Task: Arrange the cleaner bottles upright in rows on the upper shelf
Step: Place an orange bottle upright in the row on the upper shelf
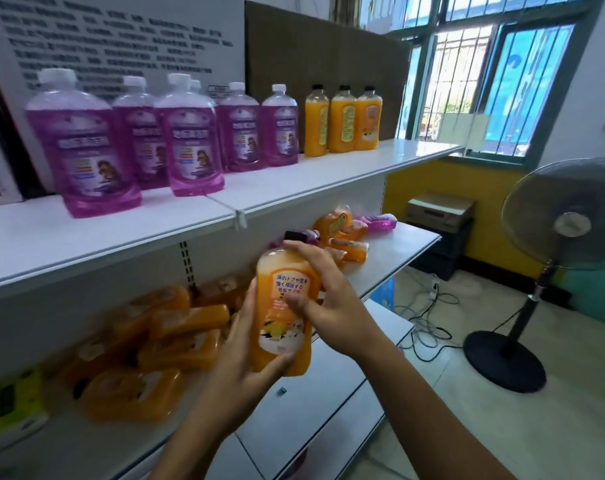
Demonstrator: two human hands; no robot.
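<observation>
An orange cleaner bottle (283,323) with a black cap stands upright in the air in front of the lower shelf, held by both hands. My left hand (245,358) grips its lower part from the left and beneath. My right hand (325,306) wraps its right side, fingers reaching up to the cap and thumb on the label. On the upper shelf (294,181) several purple bottles (190,140) stand upright in rows at the left, and three orange bottles (342,123) stand in a row to their right.
Several orange bottles (176,337) lie in a heap on the lower shelf (391,258), with more orange and purple ones (346,233) lying further right. A green box (13,403) sits at the lower left. A standing fan (554,237) and floor cables (429,317) are to the right.
</observation>
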